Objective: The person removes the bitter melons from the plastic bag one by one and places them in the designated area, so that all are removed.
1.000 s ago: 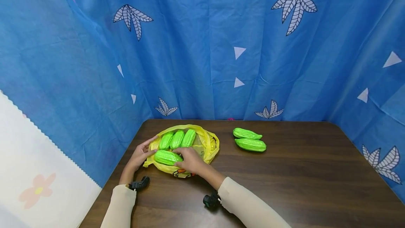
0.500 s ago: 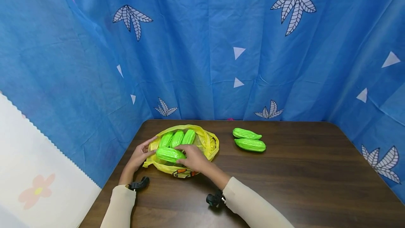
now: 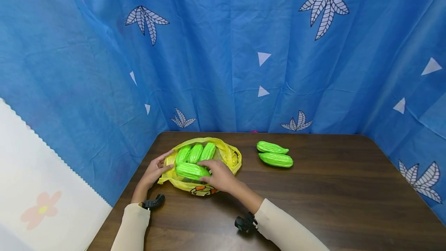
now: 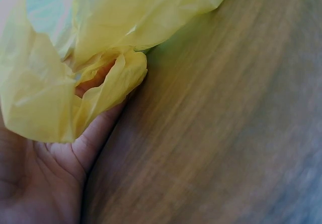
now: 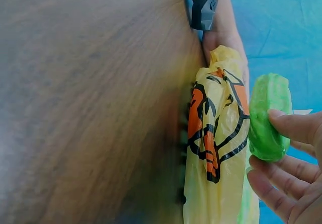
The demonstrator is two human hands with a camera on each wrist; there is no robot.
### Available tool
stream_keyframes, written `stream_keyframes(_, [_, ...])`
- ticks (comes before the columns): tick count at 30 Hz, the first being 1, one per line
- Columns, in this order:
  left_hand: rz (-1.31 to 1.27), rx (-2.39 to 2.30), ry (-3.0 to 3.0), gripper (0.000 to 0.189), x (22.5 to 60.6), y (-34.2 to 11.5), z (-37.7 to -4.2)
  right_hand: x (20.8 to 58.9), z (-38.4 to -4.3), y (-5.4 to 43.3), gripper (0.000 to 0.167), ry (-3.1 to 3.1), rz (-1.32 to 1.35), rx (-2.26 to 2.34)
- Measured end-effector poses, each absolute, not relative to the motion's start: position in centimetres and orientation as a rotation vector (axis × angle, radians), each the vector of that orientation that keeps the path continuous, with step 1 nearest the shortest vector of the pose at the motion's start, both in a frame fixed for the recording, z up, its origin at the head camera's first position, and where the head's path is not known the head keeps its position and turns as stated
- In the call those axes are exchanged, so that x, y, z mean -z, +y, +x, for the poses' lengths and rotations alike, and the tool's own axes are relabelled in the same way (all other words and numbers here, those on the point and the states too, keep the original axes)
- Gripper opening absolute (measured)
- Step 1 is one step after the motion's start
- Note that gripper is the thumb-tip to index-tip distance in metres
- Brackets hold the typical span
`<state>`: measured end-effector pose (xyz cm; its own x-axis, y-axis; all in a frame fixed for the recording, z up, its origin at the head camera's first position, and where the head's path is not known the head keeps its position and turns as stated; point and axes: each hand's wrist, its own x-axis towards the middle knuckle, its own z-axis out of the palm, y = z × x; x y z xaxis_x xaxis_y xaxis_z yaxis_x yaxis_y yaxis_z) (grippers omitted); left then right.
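My right hand (image 3: pixel 220 174) pinches one end of a glossy, ridged bitter melon (image 3: pixel 191 171), bright green, over the front part of the yellow plastic bag (image 3: pixel 230 150). In the right wrist view the thumb lies on top of the bitter melon (image 5: pixel 269 113) with fingers below it. Behind it, several more bitter melons (image 3: pixel 196 153) lie side by side inside the bag. My left hand (image 3: pixel 152 171) holds the bag's left edge, thumb reaching over the rim. A crumpled fold of bag (image 4: pixel 110 83) hides most of its fingers in the left wrist view.
Two bitter melons (image 3: pixel 276 159) lie together on the brown wooden table (image 3: pixel 324 193), right of the bag. Blue patterned curtains (image 3: pixel 209 49) hang behind and beside the table. A white cloth (image 3: pixel 35 189) with a flower print is at the left.
My right hand has drawn the bitter melon a little to the right, and its forearm has shifted right too. The left hand stays at the bag's edge.
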<state>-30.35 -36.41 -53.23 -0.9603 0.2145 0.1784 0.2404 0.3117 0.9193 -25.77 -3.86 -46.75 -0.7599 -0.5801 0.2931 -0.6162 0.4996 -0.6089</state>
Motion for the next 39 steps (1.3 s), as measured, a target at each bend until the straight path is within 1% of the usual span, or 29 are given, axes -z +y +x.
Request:
stream_keyframes(8, [-0.484, 1.827, -2.496, 0.061, 52.3, -35.8, -29.7, 46.8, -24.8, -2.9, 0.048, -2.666, 1.082, -1.123])
stream_keyframes(15, [-0.433, 1.827, -2.512, 0.062, 53.2, -36.3, -30.2, 46.9, -24.1, -2.0, 0.049, -2.638, 1.108, -1.118])
stream_keyframes(18, [-0.449, 1.825, -2.515, 0.063, 53.4, -36.6, -30.3, 47.0, -23.8, -1.6, 0.049, -2.636, 1.107, -1.116])
stream_keyframes(28, [-0.453, 1.846, -2.507, 0.064, 53.3, -36.3, -30.5, 47.2, -23.2, -0.2, 0.048, -2.576, 1.114, -1.083])
stream_keyframes(39, [-0.437, 1.803, -2.521, 0.064, 53.2, -36.4, -30.2, 47.2, -22.7, 1.8, 0.052, -2.578, 1.08, -1.136])
